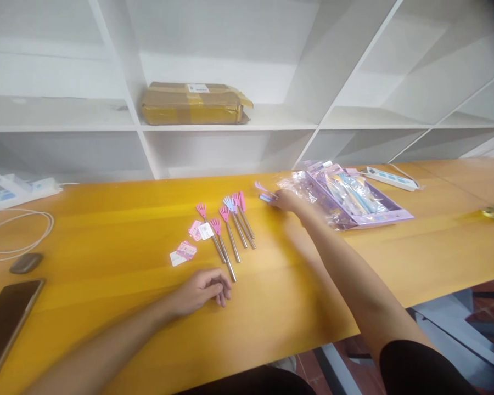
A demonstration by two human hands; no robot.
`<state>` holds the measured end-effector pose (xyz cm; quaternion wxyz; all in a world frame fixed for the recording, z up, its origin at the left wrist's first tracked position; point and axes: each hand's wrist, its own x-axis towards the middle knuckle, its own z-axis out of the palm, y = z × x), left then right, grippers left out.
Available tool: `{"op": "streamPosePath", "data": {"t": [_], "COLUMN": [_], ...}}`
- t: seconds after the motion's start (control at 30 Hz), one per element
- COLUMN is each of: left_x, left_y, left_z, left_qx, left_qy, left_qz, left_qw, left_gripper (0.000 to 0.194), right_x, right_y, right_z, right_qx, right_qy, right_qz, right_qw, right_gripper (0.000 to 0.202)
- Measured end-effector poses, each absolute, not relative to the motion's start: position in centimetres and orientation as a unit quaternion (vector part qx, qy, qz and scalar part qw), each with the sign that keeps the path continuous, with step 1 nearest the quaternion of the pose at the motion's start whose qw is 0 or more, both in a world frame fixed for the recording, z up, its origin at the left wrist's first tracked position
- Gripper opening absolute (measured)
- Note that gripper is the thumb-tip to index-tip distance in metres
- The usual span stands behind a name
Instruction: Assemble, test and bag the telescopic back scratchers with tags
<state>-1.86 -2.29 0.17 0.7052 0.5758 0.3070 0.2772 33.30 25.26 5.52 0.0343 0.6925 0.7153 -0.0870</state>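
My left hand [209,288] rests on the table with loosely bent fingers and nothing in them. Its fingertips lie beside the handle end of a pink back scratcher [225,249]. Several more back scratchers with metal rods lie in a loose row, among them a light blue one [229,204]. Farther right, my right hand [285,201] is closed on what looks like lilac back scratchers [263,188]; their ends stick out to the left, and the fingers hide the rest. Pink cards [186,250] and a white label [206,231] lie left of the row.
A purple box [382,215] with plastic-wrapped items stands right of my right hand. Behind it lies a power strip [391,178]. A phone [8,329], a dark oval object [26,263] and a white cable [45,233] lie left. A taped carton [193,104] sits on the shelf.
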Motion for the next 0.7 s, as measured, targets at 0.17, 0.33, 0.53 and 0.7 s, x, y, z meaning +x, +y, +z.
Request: {"op": "streamPosePath", "data": {"t": [0.17, 0.33, 0.53, 0.7], "left_x": [-1.9, -1.8, -1.9, -1.9], "left_y": [-2.1, -2.0, -2.0, -2.1], "left_z": [0.2, 0.2, 0.8, 1.1], "left_qx": [0.562, 0.559, 0.56, 0.581], "left_qy": [0.301, 0.299, 0.302, 0.312], "left_qz": [0.287, 0.291, 0.289, 0.264], "left_qw": [0.715, 0.717, 0.715, 0.703], "left_gripper": [0.025, 0.029, 0.04, 0.046], "right_x": [33.3, 32.1, 24.1, 19.4], "right_y": [24.1, 18.9, 6.6, 1.4], "right_z": [7.5, 8.7, 3.2, 1.1], "right_qx": [0.703, 0.656, 0.389, 0.208], "right_qy": [0.697, 0.702, 0.594, 0.535], "right_qz": [-0.139, -0.227, -0.621, -0.779], "right_qw": [-0.024, -0.161, -0.333, -0.253], "right_gripper": [0.032, 0.05, 0.062, 0.055]}}
